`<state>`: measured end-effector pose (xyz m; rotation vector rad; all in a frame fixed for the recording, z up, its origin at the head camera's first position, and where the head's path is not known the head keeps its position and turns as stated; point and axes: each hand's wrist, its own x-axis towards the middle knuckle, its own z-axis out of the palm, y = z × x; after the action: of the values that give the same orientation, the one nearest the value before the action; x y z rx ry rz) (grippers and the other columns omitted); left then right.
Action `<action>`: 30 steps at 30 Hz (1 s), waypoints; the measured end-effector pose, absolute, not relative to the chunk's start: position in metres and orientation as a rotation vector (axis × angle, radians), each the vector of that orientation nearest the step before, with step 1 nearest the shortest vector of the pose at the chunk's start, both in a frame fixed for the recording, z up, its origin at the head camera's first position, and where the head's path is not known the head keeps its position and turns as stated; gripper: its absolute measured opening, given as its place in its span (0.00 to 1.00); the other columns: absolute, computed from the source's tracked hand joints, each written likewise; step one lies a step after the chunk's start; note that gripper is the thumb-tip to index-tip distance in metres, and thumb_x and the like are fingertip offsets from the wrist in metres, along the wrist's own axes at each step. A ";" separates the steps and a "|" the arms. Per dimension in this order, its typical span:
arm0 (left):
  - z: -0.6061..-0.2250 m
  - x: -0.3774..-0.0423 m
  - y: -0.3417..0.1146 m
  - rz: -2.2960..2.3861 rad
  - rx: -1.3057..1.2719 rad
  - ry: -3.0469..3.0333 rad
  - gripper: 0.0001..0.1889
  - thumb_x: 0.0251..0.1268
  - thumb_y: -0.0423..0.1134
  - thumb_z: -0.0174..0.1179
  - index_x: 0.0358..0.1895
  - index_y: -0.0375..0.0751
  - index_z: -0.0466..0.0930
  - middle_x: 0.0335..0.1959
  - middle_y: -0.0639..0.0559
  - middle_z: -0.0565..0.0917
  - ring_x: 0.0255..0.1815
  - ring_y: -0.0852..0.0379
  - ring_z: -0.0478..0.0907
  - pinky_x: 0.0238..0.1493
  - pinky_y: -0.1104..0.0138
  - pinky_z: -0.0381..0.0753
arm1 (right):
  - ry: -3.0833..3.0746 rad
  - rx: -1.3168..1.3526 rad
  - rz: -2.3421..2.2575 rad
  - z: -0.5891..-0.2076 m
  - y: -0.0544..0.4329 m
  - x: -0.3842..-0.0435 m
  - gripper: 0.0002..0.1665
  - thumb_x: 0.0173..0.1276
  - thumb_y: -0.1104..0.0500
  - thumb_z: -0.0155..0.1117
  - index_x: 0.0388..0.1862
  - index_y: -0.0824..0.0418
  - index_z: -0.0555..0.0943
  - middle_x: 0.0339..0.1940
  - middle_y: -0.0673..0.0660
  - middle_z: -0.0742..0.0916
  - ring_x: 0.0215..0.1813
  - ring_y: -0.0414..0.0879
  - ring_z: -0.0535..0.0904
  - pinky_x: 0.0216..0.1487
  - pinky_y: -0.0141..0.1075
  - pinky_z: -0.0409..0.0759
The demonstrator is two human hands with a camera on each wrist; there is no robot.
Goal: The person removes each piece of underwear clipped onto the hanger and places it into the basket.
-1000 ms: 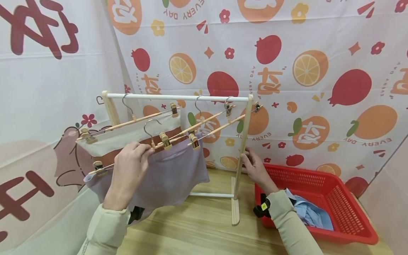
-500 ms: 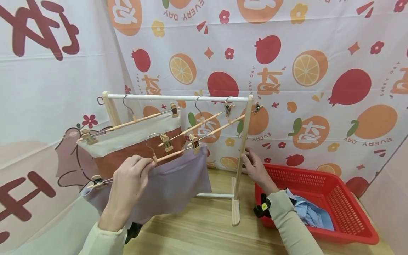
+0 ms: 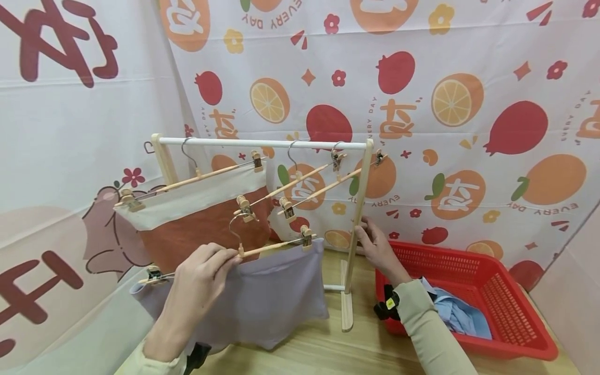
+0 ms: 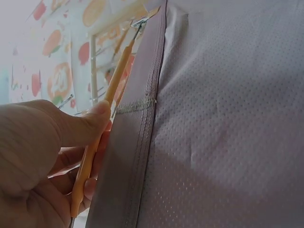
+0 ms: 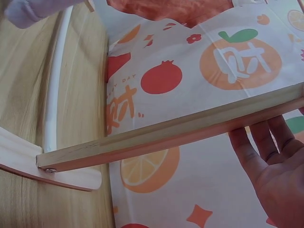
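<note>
My left hand (image 3: pixel 201 291) grips the wooden bar of a clip hanger (image 3: pixel 262 249), thumb on one side and fingers round the other in the left wrist view. From its clips hangs a lavender garment (image 3: pixel 262 291), low in front of the rack, with the hanger's metal hook (image 3: pixel 234 229) off the white rail. Its waistband (image 4: pixel 137 123) runs close beside my fingers. My right hand (image 3: pixel 377 247) holds the right wooden post of the small clothes rack (image 3: pixel 358 208), fingertips at the post's edge in the right wrist view.
A cream-and-rust garment (image 3: pixel 201 224) hangs from a hanger at the rail's left. Two bare clip hangers, including a nearer one (image 3: pixel 323 190), hang toward the right. A red basket (image 3: pixel 511 291) with light blue cloth (image 3: pixel 461 312) stands right of the rack on the wooden table (image 3: pixel 300 354).
My left hand has brought the hanger and lavender garment down and to the right, away from the rail, uncovering more of the rust cloth. The right hand stays on the post.
</note>
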<state>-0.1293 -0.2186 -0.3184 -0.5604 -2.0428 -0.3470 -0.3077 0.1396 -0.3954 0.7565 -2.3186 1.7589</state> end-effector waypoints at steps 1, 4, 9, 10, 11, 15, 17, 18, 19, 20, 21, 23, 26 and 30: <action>-0.319 -0.128 -0.218 -0.351 -0.566 -2.051 0.18 0.77 0.47 0.57 0.35 0.37 0.88 0.30 0.52 0.84 0.32 0.55 0.78 0.35 0.65 0.77 | -2.315 0.759 1.765 -0.395 0.139 -0.307 0.25 0.85 0.51 0.45 0.73 0.62 0.66 0.56 0.69 0.82 0.59 0.68 0.80 0.59 0.57 0.83; -0.321 -0.127 -0.214 -0.373 -0.593 -2.050 0.20 0.78 0.50 0.54 0.35 0.38 0.89 0.30 0.53 0.84 0.32 0.57 0.79 0.35 0.67 0.77 | -2.317 0.766 1.767 -0.394 0.139 -0.307 0.24 0.84 0.52 0.45 0.73 0.61 0.67 0.56 0.69 0.82 0.59 0.67 0.80 0.58 0.54 0.85; -0.322 -0.124 -0.206 -0.438 -0.643 -2.037 0.24 0.79 0.53 0.50 0.36 0.40 0.89 0.31 0.55 0.84 0.33 0.59 0.79 0.36 0.72 0.77 | -2.327 0.776 1.752 -0.393 0.139 -0.308 0.25 0.84 0.51 0.46 0.72 0.62 0.67 0.55 0.69 0.82 0.54 0.56 0.84 0.57 0.49 0.86; -0.321 -0.123 -0.205 -0.450 -0.653 -2.041 0.23 0.78 0.52 0.50 0.36 0.40 0.89 0.31 0.55 0.85 0.33 0.59 0.79 0.36 0.73 0.77 | -2.323 0.775 1.758 -0.393 0.139 -0.308 0.25 0.84 0.52 0.46 0.72 0.63 0.67 0.55 0.69 0.82 0.54 0.57 0.84 0.57 0.49 0.86; -0.321 -0.122 -0.203 -0.462 -0.665 -2.039 0.22 0.78 0.52 0.51 0.37 0.41 0.89 0.32 0.55 0.85 0.33 0.60 0.79 0.37 0.73 0.77 | -2.321 0.767 1.759 -0.393 0.139 -0.308 0.26 0.84 0.52 0.46 0.72 0.64 0.67 0.55 0.69 0.82 0.54 0.57 0.84 0.57 0.49 0.86; -0.318 -0.121 -0.196 -0.494 -0.717 -2.019 0.19 0.77 0.50 0.54 0.37 0.42 0.89 0.32 0.56 0.85 0.34 0.60 0.80 0.38 0.74 0.77 | -2.323 0.740 1.773 -0.391 0.140 -0.307 0.27 0.84 0.51 0.47 0.73 0.66 0.66 0.57 0.71 0.82 0.60 0.69 0.80 0.58 0.53 0.84; -0.317 -0.121 -0.193 -0.506 -0.739 -2.007 0.18 0.77 0.50 0.55 0.37 0.42 0.89 0.32 0.56 0.85 0.34 0.61 0.79 0.39 0.74 0.77 | -2.335 0.726 1.765 -0.389 0.141 -0.306 0.28 0.84 0.51 0.47 0.74 0.66 0.66 0.58 0.71 0.83 0.62 0.69 0.79 0.59 0.55 0.83; -0.316 -0.121 -0.191 -0.512 -0.749 -2.002 0.18 0.77 0.49 0.55 0.37 0.42 0.89 0.32 0.56 0.84 0.34 0.61 0.79 0.39 0.74 0.77 | -2.346 0.722 1.755 -0.388 0.142 -0.305 0.28 0.84 0.50 0.48 0.74 0.65 0.66 0.59 0.71 0.83 0.62 0.69 0.79 0.60 0.56 0.83; -0.315 -0.121 -0.189 -0.516 -0.759 -1.996 0.18 0.77 0.49 0.55 0.37 0.43 0.89 0.32 0.56 0.84 0.34 0.61 0.79 0.39 0.75 0.77 | -2.357 0.713 1.748 -0.387 0.143 -0.304 0.29 0.83 0.50 0.48 0.74 0.65 0.66 0.59 0.71 0.83 0.62 0.68 0.80 0.61 0.57 0.82; -0.315 -0.121 -0.187 -0.518 -0.769 -1.990 0.18 0.77 0.49 0.55 0.37 0.43 0.89 0.32 0.56 0.84 0.34 0.61 0.79 0.38 0.75 0.77 | -2.374 0.698 1.728 -0.385 0.143 -0.303 0.29 0.83 0.49 0.49 0.74 0.64 0.66 0.60 0.70 0.83 0.63 0.67 0.80 0.62 0.58 0.81; -0.314 -0.121 -0.185 -0.520 -0.779 -1.984 0.17 0.77 0.49 0.55 0.37 0.43 0.89 0.32 0.56 0.84 0.34 0.61 0.79 0.38 0.75 0.77 | -2.392 0.678 1.707 -0.383 0.144 -0.301 0.30 0.83 0.48 0.50 0.74 0.63 0.66 0.62 0.69 0.82 0.64 0.65 0.80 0.64 0.58 0.80; -0.313 -0.121 -0.181 -0.529 -0.803 -1.974 0.16 0.77 0.48 0.55 0.37 0.43 0.89 0.32 0.57 0.84 0.34 0.62 0.79 0.38 0.75 0.77 | -2.426 0.639 1.649 -0.378 0.148 -0.298 0.30 0.81 0.47 0.52 0.74 0.60 0.67 0.64 0.67 0.81 0.66 0.62 0.79 0.67 0.58 0.78; -0.311 -0.122 -0.175 -0.534 -0.838 -1.960 0.14 0.77 0.46 0.56 0.38 0.44 0.89 0.33 0.57 0.84 0.34 0.63 0.78 0.38 0.76 0.77 | -2.431 0.618 1.583 -0.367 0.156 -0.292 0.29 0.80 0.48 0.55 0.74 0.59 0.68 0.67 0.66 0.80 0.67 0.61 0.78 0.69 0.59 0.76; -0.310 -0.125 -0.170 -0.545 -0.872 -1.943 0.08 0.74 0.41 0.61 0.38 0.44 0.89 0.33 0.57 0.85 0.34 0.63 0.77 0.37 0.76 0.75 | -2.408 0.670 1.528 -0.350 0.168 -0.283 0.29 0.80 0.51 0.55 0.74 0.61 0.67 0.67 0.67 0.79 0.66 0.63 0.79 0.67 0.60 0.76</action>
<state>-0.1247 -0.1699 -0.3104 -0.8717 -1.9428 -0.5446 -0.2825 0.1677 -0.3497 0.6698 -2.4085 1.5277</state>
